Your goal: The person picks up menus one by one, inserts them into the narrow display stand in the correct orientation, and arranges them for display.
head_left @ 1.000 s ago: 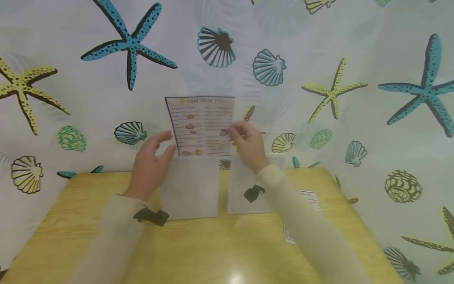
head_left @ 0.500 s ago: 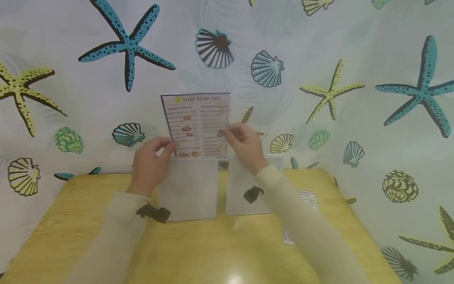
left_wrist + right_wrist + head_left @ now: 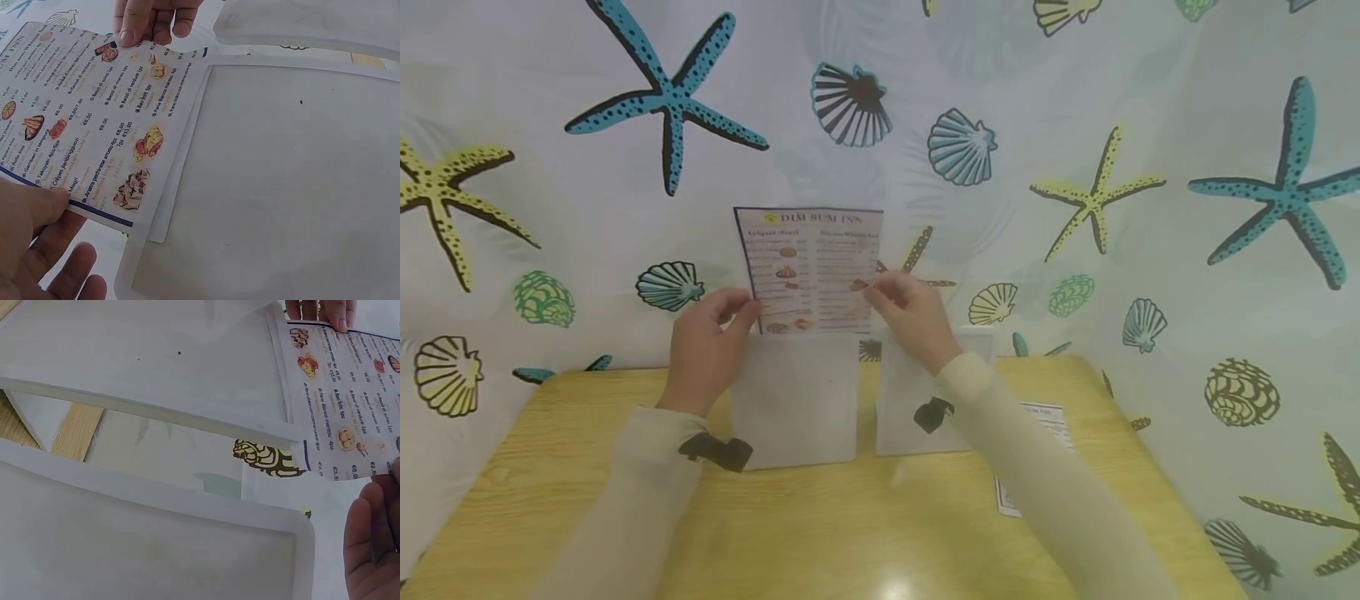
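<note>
A printed paper menu (image 3: pixel 811 275) headed "DIM SUM INN" stands upright at the top edge of the left white display stand (image 3: pixel 797 408). My left hand (image 3: pixel 706 346) pinches its left edge between thumb and fingers. On the opposite edge, my right hand (image 3: pixel 919 318) pinches the paper at about mid-height. In the left wrist view the lower end of the menu (image 3: pixel 94 125) overlaps the frame's rim, and a plain white sheet edge (image 3: pixel 165 219) shows beneath it. The right wrist view shows the menu (image 3: pixel 344 400) bowing slightly between both hands.
A second white stand (image 3: pixel 898 408) is beside the first, partly behind my right forearm. Another printed menu (image 3: pixel 1048 417) lies on the wooden table (image 3: pixel 835 525) to the right, partly covered by that sleeve. Behind hangs a curtain (image 3: pixel 1000 67) with starfish and shells.
My left hand, earlier apart from the paper with thumb and fingers spread, has closed on the menu's left edge. The menu rose slightly, then came down a little; the right hand kept its pinch.
</note>
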Available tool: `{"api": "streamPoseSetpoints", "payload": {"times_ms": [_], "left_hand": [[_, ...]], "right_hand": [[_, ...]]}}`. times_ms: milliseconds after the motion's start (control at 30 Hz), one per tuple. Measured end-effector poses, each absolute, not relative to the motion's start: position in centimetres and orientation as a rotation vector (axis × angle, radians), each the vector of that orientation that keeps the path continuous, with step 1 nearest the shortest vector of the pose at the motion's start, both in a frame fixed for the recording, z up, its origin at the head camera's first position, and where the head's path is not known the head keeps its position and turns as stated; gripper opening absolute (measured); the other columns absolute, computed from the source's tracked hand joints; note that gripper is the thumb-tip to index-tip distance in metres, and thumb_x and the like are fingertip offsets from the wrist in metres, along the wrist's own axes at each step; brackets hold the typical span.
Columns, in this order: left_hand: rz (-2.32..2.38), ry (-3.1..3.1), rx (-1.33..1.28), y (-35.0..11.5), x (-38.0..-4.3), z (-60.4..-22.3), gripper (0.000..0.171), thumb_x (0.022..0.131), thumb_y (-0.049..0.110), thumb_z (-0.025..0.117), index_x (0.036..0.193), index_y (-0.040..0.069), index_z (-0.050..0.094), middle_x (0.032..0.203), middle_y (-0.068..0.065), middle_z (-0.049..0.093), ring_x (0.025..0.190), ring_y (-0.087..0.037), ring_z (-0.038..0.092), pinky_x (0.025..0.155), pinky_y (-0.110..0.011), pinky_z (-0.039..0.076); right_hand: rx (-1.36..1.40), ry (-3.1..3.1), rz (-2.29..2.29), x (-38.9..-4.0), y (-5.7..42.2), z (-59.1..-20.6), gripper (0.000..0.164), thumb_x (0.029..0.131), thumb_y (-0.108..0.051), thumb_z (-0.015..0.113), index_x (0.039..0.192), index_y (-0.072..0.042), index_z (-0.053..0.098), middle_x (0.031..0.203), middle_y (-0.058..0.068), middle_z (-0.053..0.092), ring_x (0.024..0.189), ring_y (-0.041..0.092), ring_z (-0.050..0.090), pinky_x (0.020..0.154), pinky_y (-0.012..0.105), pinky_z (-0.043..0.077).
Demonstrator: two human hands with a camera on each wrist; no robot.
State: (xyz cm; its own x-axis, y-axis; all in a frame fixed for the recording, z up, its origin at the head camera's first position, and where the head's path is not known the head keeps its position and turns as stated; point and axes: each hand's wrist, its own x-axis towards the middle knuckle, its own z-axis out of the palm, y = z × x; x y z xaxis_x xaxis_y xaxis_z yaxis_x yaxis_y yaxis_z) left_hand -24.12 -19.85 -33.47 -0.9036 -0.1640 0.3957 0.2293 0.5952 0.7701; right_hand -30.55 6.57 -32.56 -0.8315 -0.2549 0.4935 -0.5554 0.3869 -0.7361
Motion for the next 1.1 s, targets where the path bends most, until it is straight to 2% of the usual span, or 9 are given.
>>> {"api": "streamPoseSetpoints", "payload": {"times_ms": [200,433,700,767,967,1100], "left_hand": [[-1.23,-2.406,-0.07,-20.11,-23.94,-33.61,0.036,0.108,0.036,0.055,0.123,0.006,0.069,0.131,-0.014,0.069,0.13,-0.037,0.057,0.11,-0.059,0.043],[-1.219,-2.373,-0.104,-19.9,-24.17,-33.47,0.033,0.107,0.034,0.057,0.117,0.006,0.07,0.125,-0.013,0.072,0.128,-0.036,0.059,0.11,-0.057,0.044],[-1.16,-2.401,-0.075,-19.8,-24.39,-33.71,0.034,0.108,0.033,0.056,0.118,0.004,0.07,0.126,-0.016,0.071,0.127,-0.039,0.06,0.108,-0.059,0.045],[-1.128,-2.396,-0.071,-19.76,-24.42,-33.8,0.033,0.108,0.03,0.056,0.119,0.003,0.07,0.125,-0.017,0.071,0.126,-0.039,0.061,0.107,-0.059,0.046],[-1.137,-2.359,-0.115,-19.81,-24.12,-33.95,0.023,0.103,0.008,0.06,0.122,-0.002,0.069,0.119,-0.022,0.071,0.118,-0.042,0.063,0.105,-0.061,0.048],[-1.227,-2.377,-0.073,-19.89,-23.93,-33.81,0.026,0.107,0.013,0.057,0.127,0.002,0.067,0.127,-0.02,0.068,0.126,-0.04,0.058,0.108,-0.061,0.046]], "right_hand": [[0.71,-2.387,1.364,-30.87,6.36,-32.87,0.014,0.103,-0.024,0.065,0.108,-0.012,0.072,0.106,0.003,0.076,0.098,0.016,0.069,0.091,0.035,0.056],[0.709,-2.395,1.379,-31.14,6.59,-32.36,0.017,0.104,-0.027,0.063,0.11,-0.012,0.071,0.113,0.003,0.075,0.108,0.019,0.068,0.1,0.038,0.054],[0.706,-2.511,1.296,-30.73,6.76,-32.42,0.02,0.104,-0.026,0.064,0.115,-0.011,0.072,0.117,0.005,0.075,0.109,0.022,0.069,0.099,0.04,0.055],[0.715,-2.535,1.281,-30.73,6.76,-32.49,0.021,0.103,-0.025,0.065,0.118,-0.011,0.071,0.119,0.006,0.074,0.11,0.023,0.069,0.099,0.041,0.055],[0.743,-2.555,1.204,-31.03,6.83,-32.97,0.019,0.101,-0.013,0.064,0.118,-0.007,0.072,0.122,0.009,0.073,0.116,0.025,0.068,0.104,0.041,0.053],[0.754,-2.552,1.226,-30.98,6.77,-32.93,0.019,0.102,-0.013,0.063,0.118,-0.007,0.072,0.121,0.009,0.074,0.117,0.024,0.067,0.106,0.041,0.051]]}}
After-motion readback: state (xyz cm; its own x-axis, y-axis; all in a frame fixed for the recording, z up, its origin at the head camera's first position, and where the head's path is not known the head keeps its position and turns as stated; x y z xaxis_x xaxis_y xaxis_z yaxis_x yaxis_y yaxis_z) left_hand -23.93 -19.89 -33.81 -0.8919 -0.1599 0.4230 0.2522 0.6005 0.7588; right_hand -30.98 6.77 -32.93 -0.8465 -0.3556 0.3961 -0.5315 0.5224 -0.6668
